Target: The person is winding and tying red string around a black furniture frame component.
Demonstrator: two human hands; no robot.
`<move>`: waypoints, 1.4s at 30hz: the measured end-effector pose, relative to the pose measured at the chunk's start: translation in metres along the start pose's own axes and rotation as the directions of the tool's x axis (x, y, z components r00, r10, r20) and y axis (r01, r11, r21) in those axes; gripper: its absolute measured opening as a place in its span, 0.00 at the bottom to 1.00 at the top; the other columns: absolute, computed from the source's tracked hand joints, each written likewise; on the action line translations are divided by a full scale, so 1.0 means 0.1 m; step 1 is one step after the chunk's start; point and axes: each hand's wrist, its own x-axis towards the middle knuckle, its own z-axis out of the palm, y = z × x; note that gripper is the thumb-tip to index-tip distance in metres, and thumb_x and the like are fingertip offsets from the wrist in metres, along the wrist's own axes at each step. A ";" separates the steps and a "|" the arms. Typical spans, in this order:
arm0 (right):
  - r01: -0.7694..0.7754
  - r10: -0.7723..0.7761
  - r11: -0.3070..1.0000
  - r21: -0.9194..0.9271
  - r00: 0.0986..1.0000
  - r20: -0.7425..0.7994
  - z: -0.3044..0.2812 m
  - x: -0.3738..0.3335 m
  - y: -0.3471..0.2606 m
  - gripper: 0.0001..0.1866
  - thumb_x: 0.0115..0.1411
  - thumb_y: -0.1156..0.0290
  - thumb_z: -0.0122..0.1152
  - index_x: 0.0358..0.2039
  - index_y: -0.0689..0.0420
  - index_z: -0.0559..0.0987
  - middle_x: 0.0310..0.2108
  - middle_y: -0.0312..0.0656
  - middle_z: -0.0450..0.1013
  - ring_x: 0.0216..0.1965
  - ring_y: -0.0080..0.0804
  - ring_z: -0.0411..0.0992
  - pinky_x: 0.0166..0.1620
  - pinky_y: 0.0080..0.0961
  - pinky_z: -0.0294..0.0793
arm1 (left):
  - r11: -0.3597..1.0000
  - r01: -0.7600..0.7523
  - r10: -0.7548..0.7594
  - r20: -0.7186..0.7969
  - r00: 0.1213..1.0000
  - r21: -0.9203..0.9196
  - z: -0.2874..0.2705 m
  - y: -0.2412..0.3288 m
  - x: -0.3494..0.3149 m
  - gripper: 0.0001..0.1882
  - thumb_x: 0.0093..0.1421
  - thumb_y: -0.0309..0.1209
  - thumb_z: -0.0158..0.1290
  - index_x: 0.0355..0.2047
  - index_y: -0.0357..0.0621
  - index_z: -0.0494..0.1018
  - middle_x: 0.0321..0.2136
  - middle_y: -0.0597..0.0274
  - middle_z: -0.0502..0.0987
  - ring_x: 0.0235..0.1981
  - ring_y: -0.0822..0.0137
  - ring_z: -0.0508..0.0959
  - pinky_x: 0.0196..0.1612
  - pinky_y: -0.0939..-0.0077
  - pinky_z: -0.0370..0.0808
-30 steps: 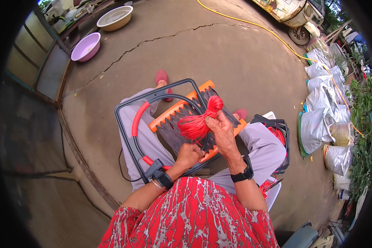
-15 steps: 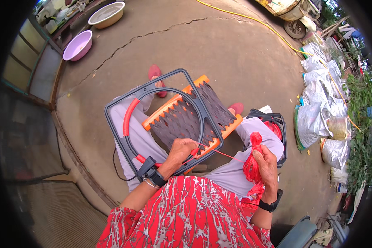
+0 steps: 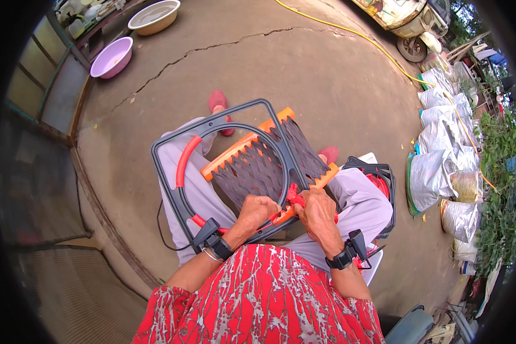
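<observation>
A black square plastic frame (image 3: 288,146) with a round ring inside it rests across my thighs. Red cord wraps part of the ring in a smooth band (image 3: 183,163), with more red lower down. My left hand (image 3: 257,213) is closed at the ring's lower right, pinching the red cord there; its fingertips are partly hidden. Close beside it, my right hand (image 3: 320,215) grips a bundle of red cord (image 3: 294,195), which pokes out above the fingers at the frame's right bar. Most of the bundle is hidden by that hand.
Beneath the frame stands an orange-railed piece with dark woven strips (image 3: 243,178). More black frames with red cord (image 3: 378,180) lie by my right leg. White sacks (image 3: 433,175) line the right; a yellow hose (image 3: 378,46) crosses behind. Purple (image 3: 112,60) and pale (image 3: 155,20) basins sit far left.
My right hand has moved left with the cord bundle, from over my right thigh to the ring beside my left hand. The cord stretched between the hands no longer shows.
</observation>
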 end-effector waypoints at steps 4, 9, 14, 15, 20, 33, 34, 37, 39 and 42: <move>0.093 -0.092 0.996 0.013 0.993 -0.076 0.24 0.23 -0.08 0.14 0.49 0.72 0.63 0.37 0.62 0.77 0.30 0.48 0.72 0.37 0.48 0.71 0.39 0.41 0.71 | 0.999 -0.035 0.035 0.034 0.999 0.010 0.01 0.01 0.00 0.06 0.56 0.21 0.55 0.23 0.32 0.75 0.19 0.60 0.77 0.19 0.73 0.75 0.24 0.78 0.72; 0.181 -0.193 0.935 0.305 0.981 0.009 0.25 0.28 -0.10 0.22 0.53 0.75 0.58 0.50 0.66 0.71 0.40 0.54 0.70 0.44 0.50 0.68 0.47 0.40 0.69 | 0.996 -0.066 0.071 -0.082 0.994 0.064 -0.09 -0.05 0.07 0.06 0.56 0.22 0.56 0.23 0.32 0.75 0.19 0.60 0.77 0.19 0.73 0.75 0.24 0.78 0.71; 0.189 -0.171 0.957 0.218 0.980 -0.099 0.02 0.35 -0.25 0.21 0.48 0.75 0.63 0.46 0.63 0.75 0.47 0.52 0.69 0.48 0.49 0.66 0.50 0.41 0.67 | 0.988 -0.055 0.069 -0.090 0.994 0.142 -0.05 -0.18 0.12 0.06 0.56 0.22 0.56 0.22 0.33 0.75 0.17 0.62 0.76 0.18 0.74 0.73 0.22 0.78 0.69; 0.186 -0.166 0.959 0.216 0.980 -0.105 0.02 0.38 -0.28 0.21 0.48 0.75 0.63 0.46 0.63 0.75 0.47 0.52 0.69 0.48 0.49 0.66 0.50 0.41 0.67 | 0.987 -0.059 0.072 -0.083 0.994 0.146 -0.03 -0.17 0.10 0.06 0.56 0.22 0.56 0.22 0.33 0.75 0.17 0.62 0.76 0.18 0.74 0.73 0.22 0.78 0.69; 0.241 -0.246 0.969 -0.051 0.959 -0.137 0.35 0.48 -0.23 0.21 0.43 0.73 0.67 0.41 0.60 0.77 0.55 0.49 0.64 0.56 0.47 0.60 0.54 0.43 0.61 | 0.915 -0.054 0.103 -0.103 0.989 0.400 0.06 -0.17 0.03 0.10 0.53 0.29 0.60 0.19 0.35 0.76 0.14 0.67 0.73 0.17 0.77 0.68 0.21 0.76 0.66; 0.096 -0.071 0.819 0.565 0.995 -0.067 0.37 0.49 -0.37 0.14 0.53 0.71 0.64 0.40 0.60 0.76 0.35 0.43 0.75 0.38 0.38 0.72 0.43 0.33 0.68 | 0.913 -0.085 0.127 -0.082 0.988 0.399 0.01 -0.19 0.05 0.13 0.54 0.30 0.59 0.18 0.35 0.75 0.14 0.68 0.71 0.16 0.78 0.66 0.18 0.77 0.63; 0.030 -0.031 0.768 0.640 0.999 -0.010 0.33 0.47 -0.40 0.14 0.55 0.70 0.64 0.41 0.60 0.75 0.32 0.42 0.75 0.34 0.36 0.73 0.40 0.30 0.70 | 0.919 -0.122 0.167 -0.089 0.982 0.375 0.00 -0.21 0.05 0.12 0.55 0.29 0.59 0.19 0.34 0.75 0.15 0.68 0.71 0.16 0.78 0.67 0.18 0.77 0.64; -0.106 0.069 0.350 0.931 0.994 0.087 0.21 0.49 -0.38 0.15 0.56 0.68 0.63 0.43 0.58 0.75 0.32 0.43 0.74 0.31 0.32 0.72 0.37 0.27 0.71 | 0.975 -0.029 0.041 -0.049 0.998 0.221 0.04 0.11 -0.05 0.09 0.55 0.28 0.60 0.22 0.35 0.76 0.17 0.67 0.74 0.20 0.79 0.70 0.22 0.79 0.68; -0.104 0.063 0.372 0.922 0.994 0.086 0.10 0.49 -0.41 0.15 0.57 0.68 0.62 0.43 0.57 0.74 0.32 0.45 0.75 0.31 0.36 0.73 0.38 0.26 0.72 | 0.965 -0.001 0.007 -0.021 1.000 0.263 0.04 0.11 -0.06 0.08 0.55 0.27 0.60 0.24 0.34 0.77 0.19 0.66 0.77 0.24 0.79 0.73 0.27 0.80 0.71; 0.144 -0.210 0.734 0.664 0.978 0.020 0.15 0.50 -0.45 0.14 0.56 0.69 0.60 0.42 0.58 0.74 0.36 0.46 0.74 0.37 0.45 0.73 0.41 0.31 0.72 | 0.945 -0.251 0.254 0.014 0.967 0.211 0.08 -0.12 -0.03 0.07 0.56 0.26 0.58 0.24 0.34 0.76 0.22 0.65 0.77 0.23 0.75 0.75 0.24 0.78 0.71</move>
